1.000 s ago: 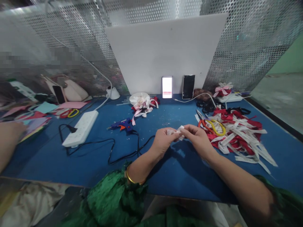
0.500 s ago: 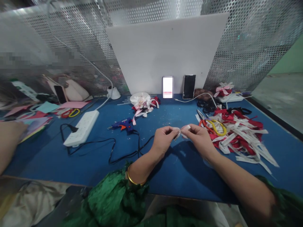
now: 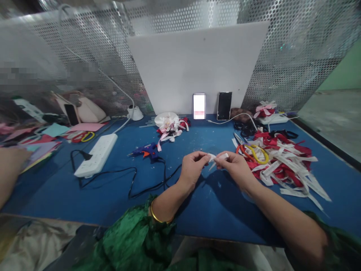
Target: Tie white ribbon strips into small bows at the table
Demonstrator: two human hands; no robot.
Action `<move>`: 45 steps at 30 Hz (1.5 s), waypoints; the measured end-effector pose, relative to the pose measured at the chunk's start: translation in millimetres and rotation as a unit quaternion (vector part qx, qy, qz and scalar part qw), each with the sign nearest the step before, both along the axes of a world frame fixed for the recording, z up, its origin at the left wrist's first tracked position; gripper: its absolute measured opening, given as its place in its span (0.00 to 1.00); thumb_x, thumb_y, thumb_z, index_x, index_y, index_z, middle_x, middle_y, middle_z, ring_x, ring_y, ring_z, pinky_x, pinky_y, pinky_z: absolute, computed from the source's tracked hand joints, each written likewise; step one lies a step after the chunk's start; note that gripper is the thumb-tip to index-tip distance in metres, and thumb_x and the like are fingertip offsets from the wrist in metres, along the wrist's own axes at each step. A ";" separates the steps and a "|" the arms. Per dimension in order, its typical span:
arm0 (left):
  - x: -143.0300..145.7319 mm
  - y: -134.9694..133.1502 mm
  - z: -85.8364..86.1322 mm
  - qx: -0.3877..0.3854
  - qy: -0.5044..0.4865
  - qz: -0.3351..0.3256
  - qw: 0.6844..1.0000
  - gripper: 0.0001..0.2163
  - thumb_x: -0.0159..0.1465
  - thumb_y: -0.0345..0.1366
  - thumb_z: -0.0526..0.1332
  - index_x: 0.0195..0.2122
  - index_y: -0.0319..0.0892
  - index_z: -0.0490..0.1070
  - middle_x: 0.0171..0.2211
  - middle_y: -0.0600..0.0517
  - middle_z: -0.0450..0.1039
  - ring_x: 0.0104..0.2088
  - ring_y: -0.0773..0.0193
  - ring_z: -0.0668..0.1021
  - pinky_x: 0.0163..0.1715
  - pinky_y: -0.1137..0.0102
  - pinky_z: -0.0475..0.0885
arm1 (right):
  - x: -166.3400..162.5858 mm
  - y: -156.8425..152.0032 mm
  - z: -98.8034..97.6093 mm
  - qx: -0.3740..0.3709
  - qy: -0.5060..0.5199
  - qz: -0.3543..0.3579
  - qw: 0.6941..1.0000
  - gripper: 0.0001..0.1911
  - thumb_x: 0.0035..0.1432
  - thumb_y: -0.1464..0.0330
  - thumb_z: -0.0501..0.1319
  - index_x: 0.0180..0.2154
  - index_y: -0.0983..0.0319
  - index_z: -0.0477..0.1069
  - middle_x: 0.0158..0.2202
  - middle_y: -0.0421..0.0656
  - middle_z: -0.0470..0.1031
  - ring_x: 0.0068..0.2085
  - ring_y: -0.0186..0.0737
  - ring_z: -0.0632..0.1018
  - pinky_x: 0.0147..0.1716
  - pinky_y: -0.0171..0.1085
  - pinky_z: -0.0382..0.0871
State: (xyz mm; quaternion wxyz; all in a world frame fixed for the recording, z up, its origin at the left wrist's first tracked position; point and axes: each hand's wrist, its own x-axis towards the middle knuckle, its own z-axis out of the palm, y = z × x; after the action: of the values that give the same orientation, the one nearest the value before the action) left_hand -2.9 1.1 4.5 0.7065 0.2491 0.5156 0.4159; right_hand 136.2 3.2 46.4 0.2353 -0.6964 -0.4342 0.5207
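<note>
At the near edge of the table (image 3: 113, 205), green sleeves (image 3: 132, 241) and a gold bangle (image 3: 158, 215) frame the working position. The left hand (image 3: 191, 168) pinches a white ribbon (image 3: 212, 157) between thumb and fingers; the right hand (image 3: 236, 167) pinches the same piece from the other side. Both grips are closed, and the ribbon is held above the table, between the two sets of fingertips. Compared with half a second ago, the fingertips stand slightly farther apart, exposing more of the ribbon: one end projects over the right thumb and a narrow tail hangs in the gap. This suggests that the piece is under hand shaping, with both hands required. The glue gun (image 3: 146, 151), left of the hands, and the scissors (image 3: 261, 154), resting against the ribbon pile (image 3: 296, 160) at right, remain in place, unused. Farther back, a heap of ribbon pieces (image 3: 171, 128) lies unchanged, and two phones (image 3: 224, 106) lean against the white board (image 3: 197, 64).
</note>
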 end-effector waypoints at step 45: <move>2.1 0.6 -4.5 -0.017 -0.044 -0.006 0.999 0.14 0.53 0.45 0.64 0.30 0.38 0.75 0.23 0.52 0.71 0.22 0.70 0.69 0.22 0.74 0.62 | 3.2 0.2 -0.4 -0.009 0.040 -0.018 0.999 0.14 0.44 0.59 0.66 0.27 0.64 0.73 0.22 0.40 0.70 0.25 0.33 0.69 0.28 0.34 0.62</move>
State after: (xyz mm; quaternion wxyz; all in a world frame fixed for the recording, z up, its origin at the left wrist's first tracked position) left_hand -0.9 1.7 0.0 0.7352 0.2212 0.4897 0.4133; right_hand 139.3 3.3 46.0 0.2557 -0.6843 -0.4076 0.5480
